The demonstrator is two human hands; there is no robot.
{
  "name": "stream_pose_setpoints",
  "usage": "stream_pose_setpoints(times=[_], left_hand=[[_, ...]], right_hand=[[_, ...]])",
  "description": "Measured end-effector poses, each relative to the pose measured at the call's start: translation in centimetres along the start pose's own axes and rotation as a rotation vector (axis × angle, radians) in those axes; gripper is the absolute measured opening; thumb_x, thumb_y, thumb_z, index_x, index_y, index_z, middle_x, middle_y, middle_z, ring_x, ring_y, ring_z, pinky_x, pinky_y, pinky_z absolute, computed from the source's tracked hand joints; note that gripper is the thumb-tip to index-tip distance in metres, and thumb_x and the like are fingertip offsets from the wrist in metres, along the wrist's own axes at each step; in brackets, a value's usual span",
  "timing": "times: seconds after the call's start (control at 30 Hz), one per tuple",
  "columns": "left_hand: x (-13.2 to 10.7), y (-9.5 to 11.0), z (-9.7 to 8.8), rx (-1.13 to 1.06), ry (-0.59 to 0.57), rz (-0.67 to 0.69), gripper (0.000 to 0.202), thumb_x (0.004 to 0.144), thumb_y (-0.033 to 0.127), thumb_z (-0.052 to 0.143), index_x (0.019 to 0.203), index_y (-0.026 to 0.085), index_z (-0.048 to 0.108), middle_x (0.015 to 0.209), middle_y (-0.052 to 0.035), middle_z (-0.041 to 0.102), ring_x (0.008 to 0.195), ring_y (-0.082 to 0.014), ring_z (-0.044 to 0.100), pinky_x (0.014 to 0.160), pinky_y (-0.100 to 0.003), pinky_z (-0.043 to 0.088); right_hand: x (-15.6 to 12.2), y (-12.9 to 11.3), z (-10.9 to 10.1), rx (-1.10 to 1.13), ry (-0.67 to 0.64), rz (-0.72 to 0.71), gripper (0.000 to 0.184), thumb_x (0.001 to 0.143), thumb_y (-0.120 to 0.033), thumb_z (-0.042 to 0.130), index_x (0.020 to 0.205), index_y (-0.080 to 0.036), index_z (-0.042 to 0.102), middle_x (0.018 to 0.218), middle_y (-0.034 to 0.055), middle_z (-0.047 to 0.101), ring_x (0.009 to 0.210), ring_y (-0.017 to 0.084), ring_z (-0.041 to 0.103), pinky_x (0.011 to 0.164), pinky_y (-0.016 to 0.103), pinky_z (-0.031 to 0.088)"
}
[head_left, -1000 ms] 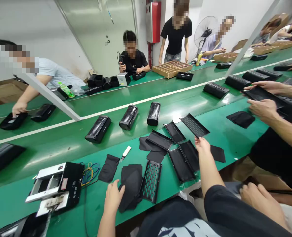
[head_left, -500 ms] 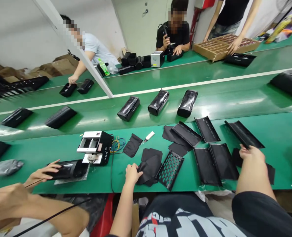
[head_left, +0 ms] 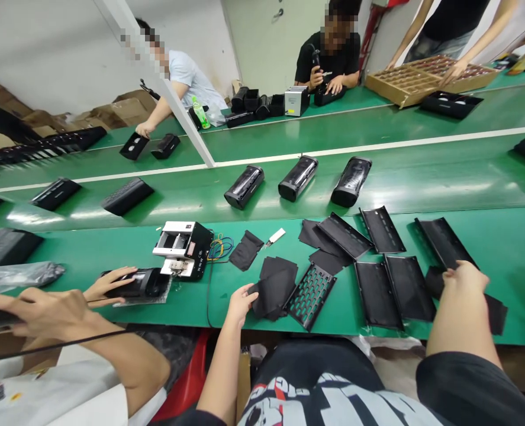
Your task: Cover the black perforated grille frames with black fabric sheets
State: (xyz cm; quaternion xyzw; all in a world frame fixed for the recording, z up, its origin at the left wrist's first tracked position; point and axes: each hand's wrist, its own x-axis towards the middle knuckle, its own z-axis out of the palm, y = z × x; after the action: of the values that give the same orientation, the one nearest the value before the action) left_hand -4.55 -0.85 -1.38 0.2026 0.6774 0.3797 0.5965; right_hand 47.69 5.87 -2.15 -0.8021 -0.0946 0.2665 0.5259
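Observation:
My left hand (head_left: 243, 300) pinches the left edge of a black sheet (head_left: 274, 291) on a loose pile of such sheets. Beside that pile lies a black perforated panel (head_left: 312, 296), its slots showing the green table. Over on the right, my right hand (head_left: 466, 279) is closed at the near end of a black plastic panel (head_left: 442, 239); its fingertips are partly hidden. Between my hands lie two black panels, one (head_left: 378, 296) next to another (head_left: 409, 287), inner sides up. More dark sheets (head_left: 495, 310) lie partly under my right forearm.
A co-worker's hand (head_left: 120, 285) on my left rests on a black speaker-like case (head_left: 144, 284) by a white-and-black machine (head_left: 184, 251). Several black cases (head_left: 298, 177) stand on the green conveyor (head_left: 177, 204). People work across it, one beside a divided cardboard tray (head_left: 422, 80).
My view has shifted, so the table's things appear farther right. My left fingers now pinch the sheet's edge more plainly. Across the conveyor, a person's black case is tilted up.

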Motion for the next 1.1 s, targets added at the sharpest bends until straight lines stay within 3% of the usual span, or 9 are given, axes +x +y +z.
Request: stream_pose_setpoints(times=[0.07,0.13,0.23,0.33,0.4,0.57,0.77,0.87,1.1], left_hand=[[-0.6,-0.2,0.4,-0.135,-0.059,-0.034,0.036,0.049,0.02,0.071,0.083,0.012,0.06,0.079,-0.0076,0.064,0.068,-0.0148,0.059,0.065,-0.027,0.046],[-1.1,-0.2,1.1,-0.192,-0.07,-0.038,0.032,0.049,0.021,0.072,0.076,0.011,0.06,0.075,-0.0066,0.064,0.063,-0.0137,0.059,0.061,-0.025,0.047],[-1.6,0.1,2.6,-0.245,-0.058,-0.014,0.031,0.048,0.022,0.073,0.072,0.012,0.057,0.069,-0.0042,0.063,0.06,-0.0124,0.058,0.058,-0.023,0.047],[-2.1,0.7,4.3,-0.276,-0.058,0.01,0.033,0.048,0.023,0.074,0.071,0.014,0.053,0.066,-0.0016,0.062,0.057,-0.011,0.057,0.055,-0.023,0.047],[-2.5,1.2,5.3,-0.282,-0.068,0.027,0.034,0.049,0.025,0.073,0.073,0.014,0.052,0.065,-0.0009,0.061,0.054,-0.0103,0.056,0.053,-0.022,0.046],[-3.2,1.9,6.6,-0.347,-0.102,0.064,0.034,0.052,0.026,0.072,0.076,0.015,0.051,0.068,-0.0007,0.06,0.056,-0.0089,0.056,0.051,-0.019,0.043],[-3.8,1.5,6.7,-0.334,-0.17,0.072,0.032,0.052,0.024,0.072,0.078,0.013,0.058,0.072,-0.0022,0.061,0.061,-0.0087,0.056,0.057,-0.019,0.043],[-4.0,1.1,6.9,-0.22,-0.215,0.085,0.026,0.053,0.028,0.071,0.071,0.011,0.06,0.066,-0.0022,0.061,0.058,-0.0092,0.055,0.056,-0.02,0.043],[-3.7,0.9,7.0,-0.264,-0.207,0.083,0.026,0.053,0.033,0.07,0.062,0.012,0.058,0.056,-0.0002,0.059,0.053,-0.01,0.054,0.056,-0.023,0.043]], right_hand=[[-3.2,-1.5,1.7,-0.049,0.13,-0.026,0.036,0.069,-0.034,0.041,0.102,-0.019,0.041,0.071,0.0088,0.049,0.038,0.012,0.034,0.032,0.031,0.027],[-7.4,-2.8,4.1,-0.033,-0.046,-0.113,0.039,0.067,-0.036,0.045,0.102,-0.018,0.044,0.079,0.0101,0.054,0.045,0.012,0.043,0.036,0.028,0.032],[-15.0,-3.4,7.9,-0.059,-0.465,-0.198,0.032,0.057,-0.036,0.06,0.082,-0.016,0.055,0.07,0.0059,0.059,0.051,0.012,0.052,0.042,0.024,0.038],[-22.7,-2.2,10.6,-0.296,-1.251,-0.358,0.024,0.064,-0.038,0.056,0.073,-0.016,0.057,0.062,0.0028,0.059,0.054,0.013,0.053,0.046,0.023,0.04],[-26.7,-0.8,11.7,-0.384,-1.476,-0.485,0.02,0.064,-0.035,0.059,0.071,-0.016,0.056,0.06,0.0007,0.057,0.055,0.012,0.053,0.05,0.023,0.04],[-30.7,1.8,12.6,-0.553,-1.418,-0.725,0.015,0.065,-0.028,0.06,0.065,-0.017,0.05,0.061,-0.0009,0.056,0.054,0.011,0.049,0.05,0.022,0.035],[-30.1,1.5,12.4,-0.599,-1.318,-0.871,0.017,0.076,-0.027,0.049,0.061,-0.017,0.051,0.06,0.0,0.055,0.056,0.012,0.048,0.053,0.022,0.033],[-29.7,1.1,12.1,-0.608,-1.364,-0.943,0.024,0.08,-0.025,0.041,0.059,-0.017,0.051,0.06,0.0009,0.055,0.057,0.012,0.049,0.055,0.022,0.033],[-29.1,1.1,11.7,-0.526,-1.434,-0.827,0.025,0.082,-0.027,0.037,0.065,-0.017,0.051,0.06,0.0018,0.058,0.057,0.012,0.053,0.057,0.022,0.037]])
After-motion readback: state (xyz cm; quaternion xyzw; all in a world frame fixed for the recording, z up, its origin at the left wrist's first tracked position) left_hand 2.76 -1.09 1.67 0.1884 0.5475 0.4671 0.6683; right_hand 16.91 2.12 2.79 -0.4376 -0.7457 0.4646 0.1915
